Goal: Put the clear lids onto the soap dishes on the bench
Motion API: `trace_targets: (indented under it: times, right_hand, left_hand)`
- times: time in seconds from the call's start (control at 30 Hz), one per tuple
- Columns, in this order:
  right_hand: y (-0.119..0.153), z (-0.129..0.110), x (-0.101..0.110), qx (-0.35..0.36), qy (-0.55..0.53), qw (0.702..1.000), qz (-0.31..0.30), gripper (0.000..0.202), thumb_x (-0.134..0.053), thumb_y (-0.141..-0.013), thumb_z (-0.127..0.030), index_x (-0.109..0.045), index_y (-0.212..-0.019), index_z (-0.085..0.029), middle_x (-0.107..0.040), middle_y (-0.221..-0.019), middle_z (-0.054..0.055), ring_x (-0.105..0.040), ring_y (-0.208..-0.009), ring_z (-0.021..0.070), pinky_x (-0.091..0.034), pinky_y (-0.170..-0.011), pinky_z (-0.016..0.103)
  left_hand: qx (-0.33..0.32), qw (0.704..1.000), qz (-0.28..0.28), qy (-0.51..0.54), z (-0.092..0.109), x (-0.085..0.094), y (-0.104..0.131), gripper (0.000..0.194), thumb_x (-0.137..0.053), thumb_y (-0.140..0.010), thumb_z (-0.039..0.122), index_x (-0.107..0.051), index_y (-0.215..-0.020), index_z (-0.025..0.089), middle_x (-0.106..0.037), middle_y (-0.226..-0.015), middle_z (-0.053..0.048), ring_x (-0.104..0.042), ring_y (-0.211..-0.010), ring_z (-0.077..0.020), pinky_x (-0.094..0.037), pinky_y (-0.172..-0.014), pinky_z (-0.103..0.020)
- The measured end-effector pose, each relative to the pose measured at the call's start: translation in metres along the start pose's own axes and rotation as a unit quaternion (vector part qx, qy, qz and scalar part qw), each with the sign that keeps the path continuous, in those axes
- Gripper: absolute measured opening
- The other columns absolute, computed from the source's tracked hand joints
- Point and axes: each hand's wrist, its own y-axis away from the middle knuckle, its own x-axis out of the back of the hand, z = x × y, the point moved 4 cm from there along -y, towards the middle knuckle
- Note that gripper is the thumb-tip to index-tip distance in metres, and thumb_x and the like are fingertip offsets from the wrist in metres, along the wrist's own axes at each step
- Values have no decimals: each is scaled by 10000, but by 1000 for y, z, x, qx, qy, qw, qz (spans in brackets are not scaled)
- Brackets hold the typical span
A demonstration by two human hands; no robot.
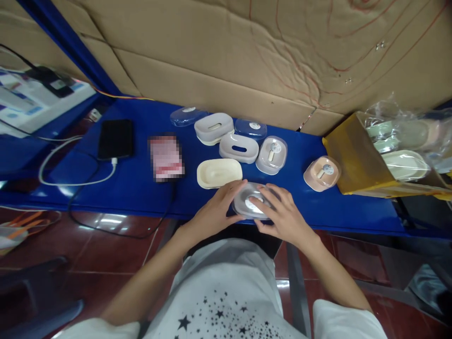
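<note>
At the near edge of the blue counter (134, 188), just in front of a cream soap dish (219, 173), the left hand (215, 212) and right hand (282, 214) clasp a clear-lidded soap box (251, 203) between them, its long axis running left-right.

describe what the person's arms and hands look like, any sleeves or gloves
Both hands are bare: the left hand and right hand wear no gloves, and no rings or watch can be seen. The forearms are uncovered down to short white sleeves near the frame's bottom. The white shirt carries a print of small black stars.
</note>
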Motion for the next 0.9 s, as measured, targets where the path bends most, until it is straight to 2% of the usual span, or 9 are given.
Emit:
trace_targets:
  times: [0.1,0.27,0.37,0.5,0.6,0.67,0.7,0.8,0.9]
  right_hand:
    - [4,3,-3,-25,-18,999,11,543,-676,-1030,-421,-595,-1548,-281,-568,-1658,143,-521,-1497,392,-529,-1137,611]
    - [10,4,-10,-48,-29,998,-2,651,-670,-1032,-431,-491,-1652,-345,-522,-1706,123,-473,-1556,417,-490,-1181,664]
    - [24,7,-9,-75,-26,997,14,712,-673,-1034,-428,-414,-1696,-385,-511,-1717,106,-478,-1563,418,-483,-1190,675]
    - [56,28,2,-183,32,982,33,767,-641,-1050,-423,-309,-1741,-401,-448,-1758,116,-446,-1599,439,-463,-1201,718]
    - [68,42,14,-259,97,958,74,790,-586,-1071,-402,-221,-1771,-385,-264,-1840,130,-290,-1678,471,-351,-1245,809]
    - [56,42,18,-260,124,951,110,799,-570,-1081,-367,-188,-1782,-360,-212,-1853,141,-224,-1700,464,-284,-1277,822]
    - [43,40,16,-240,120,957,114,788,-561,-1088,-345,-190,-1783,-347,-249,-1843,145,-243,-1700,442,-284,-1296,793]
    - [-18,33,-3,-131,58,988,55,685,-497,-1115,-268,-279,-1764,-305,-445,-1761,135,-396,-1653,347,-358,-1322,646]
    - [-83,39,-26,-82,33,996,-5,565,-469,-1107,-209,-476,-1672,-209,-542,-1688,168,-491,-1585,350,-351,-1316,637]
  left_hand:
    - [3,1000,-3,-8,-2,0,0,1056,-875,-944,348,-197,-1751,423,-395,-1784,-106,-410,-1645,-345,-393,-1338,-566]
    - [9,1000,-17,-17,1,0,-1,1007,-847,-970,367,-206,-1745,413,-402,-1779,-106,-417,-1642,-340,-411,-1329,-564]
    - [-14,1000,-9,-23,9,4,2,900,-787,-1017,388,-240,-1731,414,-442,-1749,-99,-458,-1616,-322,-438,-1315,-546]
    - [-32,990,88,-104,11,29,13,642,-655,-1095,335,-371,-1669,377,-504,-1687,-100,-526,-1552,-300,-472,-1285,-522]
    - [7,965,149,-216,-2,48,21,495,-624,-1094,301,-505,-1574,291,-555,-1632,-145,-542,-1514,-372,-468,-1250,-614]
    - [19,954,144,-262,-10,51,24,385,-615,-1089,294,-597,-1470,241,-616,-1563,-164,-547,-1496,-415,-471,-1216,-656]
    - [15,953,135,-270,-12,50,24,325,-605,-1091,285,-636,-1410,229,-654,-1513,-161,-559,-1480,-417,-483,-1200,-652]
    - [-20,961,95,-260,-6,42,26,179,-584,-1100,253,-710,-1225,231,-737,-1375,-123,-623,-1412,-369,-544,-1131,-570]
    - [-37,966,65,-248,3,36,29,137,-589,-1107,264,-721,-1134,241,-751,-1328,-107,-669,-1342,-342,-578,-1051,-519]
